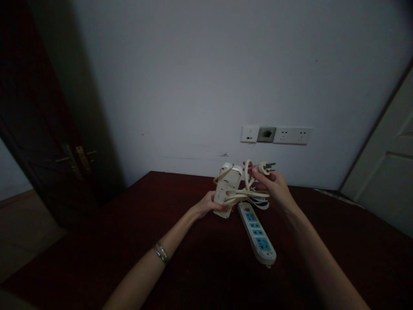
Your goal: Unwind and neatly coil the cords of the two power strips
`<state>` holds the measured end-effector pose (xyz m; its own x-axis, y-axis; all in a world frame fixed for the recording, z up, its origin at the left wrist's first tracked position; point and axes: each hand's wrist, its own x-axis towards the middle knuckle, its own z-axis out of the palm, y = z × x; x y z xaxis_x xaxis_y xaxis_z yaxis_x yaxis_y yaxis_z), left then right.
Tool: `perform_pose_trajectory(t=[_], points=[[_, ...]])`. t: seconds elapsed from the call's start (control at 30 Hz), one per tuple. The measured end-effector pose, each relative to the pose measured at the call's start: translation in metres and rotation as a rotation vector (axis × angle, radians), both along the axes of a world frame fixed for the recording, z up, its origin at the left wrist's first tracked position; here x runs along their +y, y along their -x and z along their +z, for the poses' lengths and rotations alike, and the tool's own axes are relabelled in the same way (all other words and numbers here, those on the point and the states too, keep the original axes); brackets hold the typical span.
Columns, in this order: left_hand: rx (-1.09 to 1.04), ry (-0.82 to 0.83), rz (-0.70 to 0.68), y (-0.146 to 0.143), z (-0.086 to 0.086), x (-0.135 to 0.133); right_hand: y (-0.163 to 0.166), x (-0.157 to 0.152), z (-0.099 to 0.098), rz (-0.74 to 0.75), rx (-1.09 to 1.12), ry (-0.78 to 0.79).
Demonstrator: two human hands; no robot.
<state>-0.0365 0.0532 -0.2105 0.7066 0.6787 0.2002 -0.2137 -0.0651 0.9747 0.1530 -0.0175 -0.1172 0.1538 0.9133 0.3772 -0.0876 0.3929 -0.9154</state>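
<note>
My left hand point(209, 204) grips the lower end of a cream power strip point(227, 184), held upright above the dark red table point(200, 258) with its cord point(247, 193) looped around it. Just right of the strip, my right hand point(272, 186) pinches that cord right behind the plug point(265, 167), whose prongs point right toward the wall. A second white power strip with blue sockets point(257, 233) lies flat on the table below both hands, and nothing touches it.
A row of wall sockets point(276, 134) sits on the white wall above the table's far edge. A dark door with a brass handle point(75, 159) stands at the left. A pale door point(387, 172) is at the right.
</note>
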Motion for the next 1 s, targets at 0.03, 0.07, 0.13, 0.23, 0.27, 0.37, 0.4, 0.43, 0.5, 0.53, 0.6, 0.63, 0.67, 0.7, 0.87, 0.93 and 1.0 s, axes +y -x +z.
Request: perform_pose_trajectory(t=[0.03, 0.07, 0.13, 0.23, 0.27, 0.37, 0.4, 0.43, 0.5, 0.53, 0.6, 0.63, 0.67, 0.7, 0.87, 0.93, 1.0], points=[[0.026, -0.015, 0.012, 0.001, -0.001, 0.003, 0.0, 0.001, -0.001, 0.0, -0.02, -0.006], [0.05, -0.032, 0.021, 0.002, -0.003, 0.005, 0.0, 0.003, -0.002, -0.004, -0.045, -0.015], [0.096, -0.084, 0.034, 0.004, -0.005, 0.01, 0.001, 0.005, -0.004, -0.004, -0.101, -0.021], [0.178, -0.199, 0.037, 0.008, -0.005, 0.016, 0.003, 0.006, -0.003, 0.007, -0.129, -0.008], [0.206, -0.233, 0.029, 0.01, -0.004, 0.017, 0.003, 0.005, -0.002, 0.012, -0.125, -0.003], [0.289, -0.317, -0.003, 0.016, 0.005, 0.016, 0.004, -0.002, 0.003, 0.041, -0.11, 0.019], [0.309, -0.358, 0.005, 0.018, 0.009, 0.015, 0.003, -0.005, 0.006, 0.056, -0.119, 0.031], [0.323, -0.41, 0.026, 0.019, 0.013, 0.013, 0.001, -0.008, 0.008, 0.071, -0.138, 0.048], [0.347, -0.541, 0.106, 0.021, 0.022, 0.009, -0.003, -0.012, 0.011, 0.097, -0.19, 0.094], [0.363, -0.612, 0.153, 0.022, 0.026, 0.006, -0.006, -0.014, 0.013, 0.107, -0.214, 0.117], [0.412, -0.744, 0.261, 0.021, 0.032, 0.001, -0.011, -0.017, 0.015, 0.118, -0.235, 0.151], [0.444, -0.804, 0.327, 0.02, 0.034, -0.001, -0.012, -0.018, 0.016, 0.123, -0.236, 0.16], [0.475, -0.861, 0.398, 0.02, 0.036, -0.003, -0.014, -0.019, 0.017, 0.13, -0.238, 0.17], [0.5, -0.916, 0.467, 0.02, 0.037, -0.005, -0.014, -0.02, 0.017, 0.137, -0.245, 0.177], [0.551, -1.15, 0.713, 0.024, 0.04, -0.006, -0.014, -0.017, 0.014, 0.037, -0.384, 0.084], [0.572, -1.21, 0.784, 0.027, 0.042, -0.004, -0.013, -0.014, 0.011, -0.063, -0.478, 0.005], [0.579, -1.248, 0.852, 0.028, 0.043, -0.003, -0.011, -0.011, 0.009, -0.157, -0.571, -0.059]])
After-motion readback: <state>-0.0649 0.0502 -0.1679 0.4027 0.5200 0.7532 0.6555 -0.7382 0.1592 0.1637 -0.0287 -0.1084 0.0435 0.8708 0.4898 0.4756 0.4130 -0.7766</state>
